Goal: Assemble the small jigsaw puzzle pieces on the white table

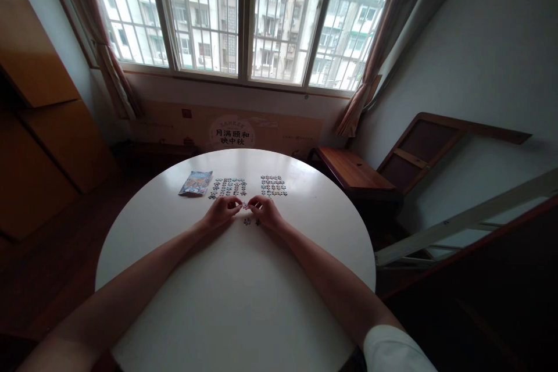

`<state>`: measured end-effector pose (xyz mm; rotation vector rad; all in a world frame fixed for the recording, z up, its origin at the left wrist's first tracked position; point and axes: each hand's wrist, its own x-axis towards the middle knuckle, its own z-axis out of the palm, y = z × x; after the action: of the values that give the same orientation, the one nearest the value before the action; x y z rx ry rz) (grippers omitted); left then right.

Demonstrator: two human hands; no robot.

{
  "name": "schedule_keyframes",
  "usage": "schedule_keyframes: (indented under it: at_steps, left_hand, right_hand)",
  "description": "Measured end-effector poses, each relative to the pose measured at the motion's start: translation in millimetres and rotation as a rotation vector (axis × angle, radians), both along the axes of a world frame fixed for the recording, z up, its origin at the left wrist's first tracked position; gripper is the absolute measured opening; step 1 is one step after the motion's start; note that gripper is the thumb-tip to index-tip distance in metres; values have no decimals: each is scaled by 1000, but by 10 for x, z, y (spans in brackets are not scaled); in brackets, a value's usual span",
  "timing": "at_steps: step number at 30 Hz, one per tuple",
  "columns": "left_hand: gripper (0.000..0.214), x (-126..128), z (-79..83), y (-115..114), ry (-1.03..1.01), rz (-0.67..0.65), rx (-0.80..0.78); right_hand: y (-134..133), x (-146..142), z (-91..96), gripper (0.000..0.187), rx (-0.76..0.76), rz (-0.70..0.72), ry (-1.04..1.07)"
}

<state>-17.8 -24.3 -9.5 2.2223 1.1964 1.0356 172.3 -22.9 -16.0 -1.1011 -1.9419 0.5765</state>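
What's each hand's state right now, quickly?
Left hand: pinched closed, holding a puzzle piece, or joined pieces; too small to tell.
Right hand: pinched closed, holding it from the opposite side.

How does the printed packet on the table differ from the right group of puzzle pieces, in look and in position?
The printed packet is one whole item; the right group of puzzle pieces is many small bits, with gaps between. The packet lies on the left side of the white table; the group lies right of centre, beyond the right hand. Both rest on that table.
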Motion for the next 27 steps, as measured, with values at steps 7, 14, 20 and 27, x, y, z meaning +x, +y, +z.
schedule_keyframes:
  at_steps: [7,14,20,27]
  left_hand:
    - [22,2,9,-2,10,6,-10]
    - [23,-2,25,-13,7,2,-17]
    - [23,-4,13,-10,11,10,-18]
    - [24,-7,1,-2,11,9,-26]
  right_hand:
    - [-11,-2,6,8,-24,-4,-5]
    - [-33,-6,40,8,-15,0,4]
    - [-32,-9,45,9,-31,-8,-15]
    - [-4,-8,5,9,-34,-12,-19]
